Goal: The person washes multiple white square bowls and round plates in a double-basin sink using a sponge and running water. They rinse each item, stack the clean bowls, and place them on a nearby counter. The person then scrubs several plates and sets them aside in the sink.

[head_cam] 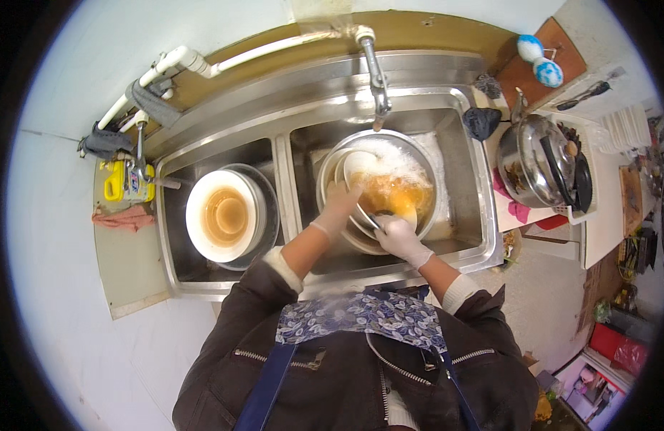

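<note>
A round metal basin (435, 200) stands in the right sink bowl, holding foamy, orange-brown water (388, 196) and several dishes. My left hand (340, 207), in a thin translucent glove, grips a pale bowl (338, 169) at the basin's left side; its fingertips are partly blurred. My right hand (401, 238), also gloved, is closed at the basin's near side on a narrow dark-edged item (373, 220). The hand hides most of that item, so its kind is unclear. A white round piece (410, 215) shows in the water just beyond the right fingers.
The left sink bowl holds stacked white bowls (197, 215) with brownish liquid in the top one. A metal faucet (378, 81) hangs over the basin. A yellow detergent jug (115, 182) and pink cloth (122, 216) lie left; a lidded steel pot (526, 161) stands right.
</note>
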Demonstrator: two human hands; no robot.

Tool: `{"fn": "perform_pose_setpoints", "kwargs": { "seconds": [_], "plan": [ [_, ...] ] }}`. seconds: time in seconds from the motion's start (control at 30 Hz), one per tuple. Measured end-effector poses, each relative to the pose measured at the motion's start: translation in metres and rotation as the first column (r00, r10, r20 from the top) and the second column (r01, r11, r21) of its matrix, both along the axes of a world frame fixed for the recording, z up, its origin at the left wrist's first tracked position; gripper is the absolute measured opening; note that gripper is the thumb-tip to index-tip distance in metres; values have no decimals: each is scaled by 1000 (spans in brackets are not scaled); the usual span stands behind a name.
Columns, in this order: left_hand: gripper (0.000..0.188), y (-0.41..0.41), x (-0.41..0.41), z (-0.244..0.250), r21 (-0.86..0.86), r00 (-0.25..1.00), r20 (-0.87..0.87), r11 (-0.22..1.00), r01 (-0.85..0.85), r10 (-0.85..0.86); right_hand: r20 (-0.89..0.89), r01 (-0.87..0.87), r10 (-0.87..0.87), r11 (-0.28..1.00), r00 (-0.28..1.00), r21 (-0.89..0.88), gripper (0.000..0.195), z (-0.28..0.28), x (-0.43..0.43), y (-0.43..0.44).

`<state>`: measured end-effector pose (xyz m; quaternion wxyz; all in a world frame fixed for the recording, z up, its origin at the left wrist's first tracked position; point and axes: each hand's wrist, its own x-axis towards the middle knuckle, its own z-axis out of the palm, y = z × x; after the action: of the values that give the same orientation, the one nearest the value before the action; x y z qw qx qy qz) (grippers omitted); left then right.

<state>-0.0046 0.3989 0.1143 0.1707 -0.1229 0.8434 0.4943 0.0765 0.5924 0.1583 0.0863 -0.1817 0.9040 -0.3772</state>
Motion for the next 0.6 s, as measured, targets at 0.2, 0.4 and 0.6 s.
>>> {"fn": "perform_pose_setpoints", "kwargs": {
  "seconds": [0.2,0.4,0.6],
  "plan": [
    [43,-28,19,39,142,983,-115,977,157,-141,508,475,-304,844,806,-250,24,66,-38,14],
    [44,-47,48,70,391,984,16,905,-170,178,716,761,-262,268,647,-591,28,78,-41,64],
    [57,-71,54,93,614,935,305,714,-336,179,835,833,-6,-52,551,-550,63,94,-29,63]
  ]
}}
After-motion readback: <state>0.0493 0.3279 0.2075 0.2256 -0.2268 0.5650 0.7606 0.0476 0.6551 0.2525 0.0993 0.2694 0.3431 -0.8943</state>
